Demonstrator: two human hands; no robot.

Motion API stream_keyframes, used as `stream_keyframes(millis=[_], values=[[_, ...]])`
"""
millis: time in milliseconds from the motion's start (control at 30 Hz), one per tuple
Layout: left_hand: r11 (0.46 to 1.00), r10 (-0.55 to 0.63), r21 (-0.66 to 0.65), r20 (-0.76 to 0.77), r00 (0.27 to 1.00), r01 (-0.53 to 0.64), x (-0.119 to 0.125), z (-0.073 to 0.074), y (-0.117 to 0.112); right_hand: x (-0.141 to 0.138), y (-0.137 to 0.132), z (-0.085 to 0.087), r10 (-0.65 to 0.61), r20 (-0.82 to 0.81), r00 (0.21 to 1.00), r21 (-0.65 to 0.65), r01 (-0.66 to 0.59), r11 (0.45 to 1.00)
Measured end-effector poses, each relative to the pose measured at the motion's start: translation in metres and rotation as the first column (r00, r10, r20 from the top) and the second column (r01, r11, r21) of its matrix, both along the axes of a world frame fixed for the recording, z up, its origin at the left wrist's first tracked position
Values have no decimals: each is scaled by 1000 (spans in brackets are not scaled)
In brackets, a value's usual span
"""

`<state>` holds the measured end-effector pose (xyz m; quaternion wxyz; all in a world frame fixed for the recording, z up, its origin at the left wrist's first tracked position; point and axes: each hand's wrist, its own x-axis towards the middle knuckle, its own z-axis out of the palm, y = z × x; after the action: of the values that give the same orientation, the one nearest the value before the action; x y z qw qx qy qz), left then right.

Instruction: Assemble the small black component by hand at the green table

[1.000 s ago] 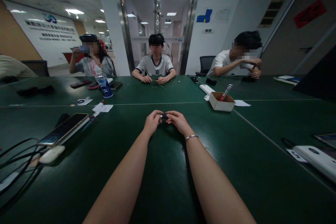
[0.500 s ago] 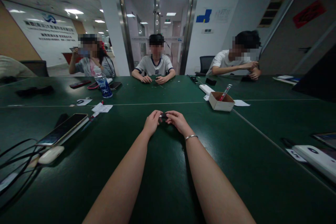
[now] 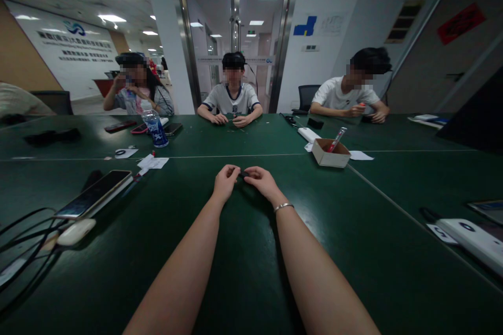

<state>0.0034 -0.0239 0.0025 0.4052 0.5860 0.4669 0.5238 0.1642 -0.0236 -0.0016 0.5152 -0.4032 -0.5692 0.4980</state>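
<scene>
Black object (image 3: pixel 244 174) in narrow grip of right hand (image 3: pixel 265 183), beside left hand (image 3: pixel 225 182)

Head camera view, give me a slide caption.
Left hand and right hand meet at a small dark object over a green table, an open box off to the right.

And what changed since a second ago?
The right hand shifted slightly left; the left hand barely moved. The small black thing is still between them, but its silvery bit no longer shows. The co-worker on the right lowered a raised hand, where something orange now shows. The bottle and open box stayed put.
</scene>
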Motion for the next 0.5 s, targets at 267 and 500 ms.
stream_keyframes(millis=[267, 500], values=[[998, -12, 58, -247, 969, 27, -2, -4, 0, -15, -6, -3, -291, 562, 775, 357, 90, 930], [990, -34, -141, -184, 982, 8, -7, 3, -6, -8, -7, 0, -273, 590, 760, 334, 77, 939]])
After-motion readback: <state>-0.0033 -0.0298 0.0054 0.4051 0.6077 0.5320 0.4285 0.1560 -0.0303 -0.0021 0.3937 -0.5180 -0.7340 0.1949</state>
